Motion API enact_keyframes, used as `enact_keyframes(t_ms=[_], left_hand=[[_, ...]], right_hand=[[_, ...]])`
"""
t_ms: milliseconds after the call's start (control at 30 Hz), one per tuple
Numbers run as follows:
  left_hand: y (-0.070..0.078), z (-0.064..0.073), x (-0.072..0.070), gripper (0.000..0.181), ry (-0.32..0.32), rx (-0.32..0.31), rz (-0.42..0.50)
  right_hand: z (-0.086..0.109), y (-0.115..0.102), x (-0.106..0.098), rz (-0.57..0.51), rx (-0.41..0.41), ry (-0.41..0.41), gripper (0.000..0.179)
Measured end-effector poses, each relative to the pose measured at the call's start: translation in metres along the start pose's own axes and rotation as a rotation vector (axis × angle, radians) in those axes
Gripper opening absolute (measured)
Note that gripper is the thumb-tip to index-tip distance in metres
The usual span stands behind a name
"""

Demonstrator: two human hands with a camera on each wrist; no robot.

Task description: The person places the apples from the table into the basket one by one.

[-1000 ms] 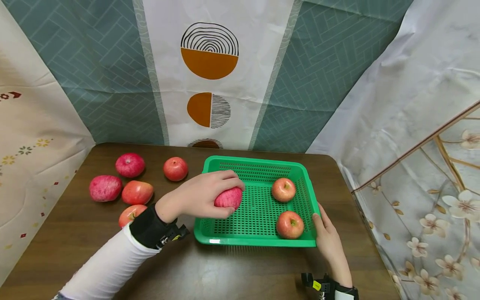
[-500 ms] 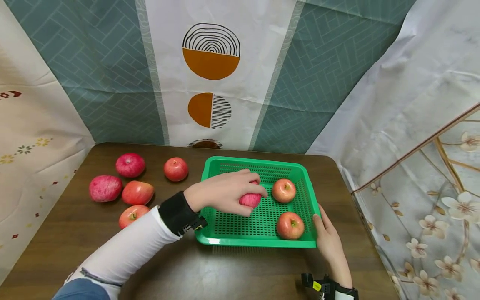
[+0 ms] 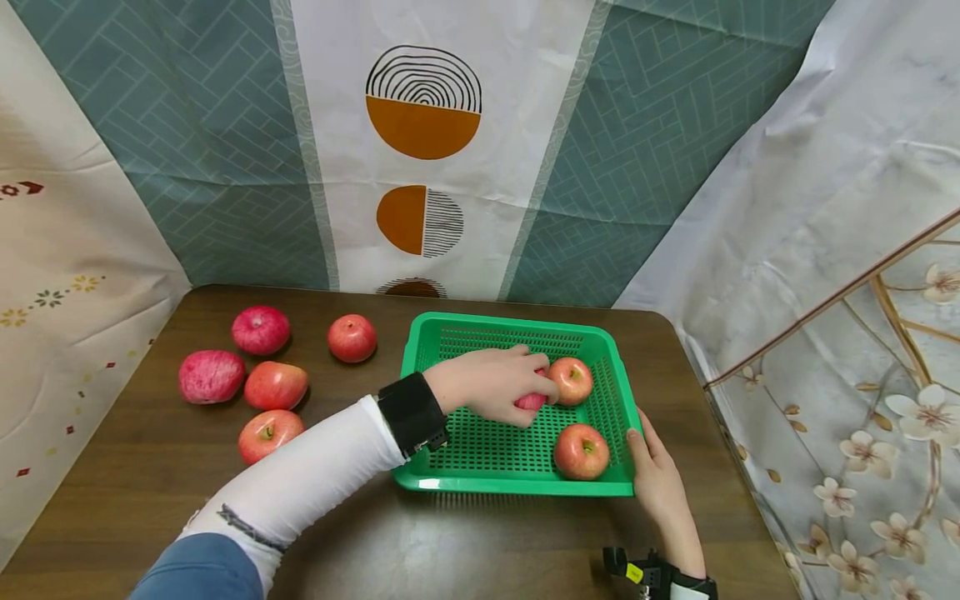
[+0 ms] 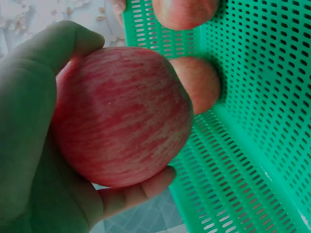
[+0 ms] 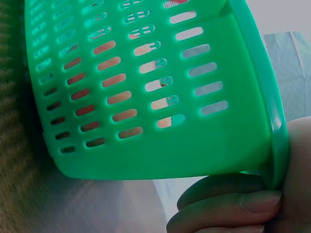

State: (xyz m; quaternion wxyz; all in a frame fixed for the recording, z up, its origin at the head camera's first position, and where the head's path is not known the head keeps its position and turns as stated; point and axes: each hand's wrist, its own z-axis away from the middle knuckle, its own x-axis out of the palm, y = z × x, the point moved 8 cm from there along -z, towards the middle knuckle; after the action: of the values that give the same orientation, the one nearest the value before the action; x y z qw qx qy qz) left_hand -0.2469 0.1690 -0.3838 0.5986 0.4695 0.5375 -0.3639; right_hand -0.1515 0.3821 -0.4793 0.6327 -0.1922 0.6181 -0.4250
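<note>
My left hand (image 3: pixel 506 385) grips a red striped apple (image 4: pixel 121 116) inside the green plastic basket (image 3: pixel 517 485), its thumb and fingers wrapped round the fruit. In the head view the hand covers most of this apple. Two more apples lie in the basket's right part: one rear apple (image 3: pixel 572 382), right beside the held one, and one front apple (image 3: pixel 582 452). My right hand (image 3: pixel 657 471) holds the basket's right rim near the front corner, thumb on top. In the right wrist view its curled fingers (image 5: pixel 228 206) show below the rim.
Left of the basket, several fruits stand on the brown table (image 3: pixel 450 550): a lone red apple (image 3: pixel 352 338), a dark pink apple (image 3: pixel 260 331), an oblong pink one (image 3: pixel 212 377), a reddish apple (image 3: pixel 276 386) and a paler apple (image 3: pixel 271 435). A patterned cloth (image 3: pixel 442 25) hangs behind.
My left hand has moved right across the basket with the striped apple, from its left part to beside the rear apple. My right hand has stayed on the rim.
</note>
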Motion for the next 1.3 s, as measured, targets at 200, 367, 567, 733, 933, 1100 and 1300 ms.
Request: enact_keyframes(t_ms=[200,367,567,733,933,1100,1300], left_hand=[[-0.007,-0.015,0.019,0.034,-0.068,-0.042,-0.012],[-0.007,-0.021,0.032,0.057,-0.140,-0.066,0.009],[-0.008,-0.027,0.042,0.057,-0.182,-0.121,0.050],[-0.009,-0.033,0.050,0.057,-0.201,-0.143,0.056],[-0.008,-0.038,0.060,0.062,-0.234,-0.132,0.071],[-0.007,-0.041,0.065,0.061,-0.244,-0.120,0.061],[-0.008,-0.043,0.071,0.060,-0.235,-0.154,0.105]], right_hand=[[0.000,0.001,-0.001,-0.001,0.012,0.002,0.060],[0.000,0.001,-0.001,0.000,0.008,0.005,0.060],[0.000,0.001,-0.001,-0.003,-0.005,0.005,0.060],[-0.001,0.000,-0.002,0.004,-0.011,0.009,0.060],[-0.001,-0.001,-0.001,-0.019,-0.009,0.008,0.059],[-0.001,-0.002,-0.001,-0.027,-0.004,0.005,0.059],[-0.001,-0.001,-0.001,-0.021,-0.005,0.007,0.060]])
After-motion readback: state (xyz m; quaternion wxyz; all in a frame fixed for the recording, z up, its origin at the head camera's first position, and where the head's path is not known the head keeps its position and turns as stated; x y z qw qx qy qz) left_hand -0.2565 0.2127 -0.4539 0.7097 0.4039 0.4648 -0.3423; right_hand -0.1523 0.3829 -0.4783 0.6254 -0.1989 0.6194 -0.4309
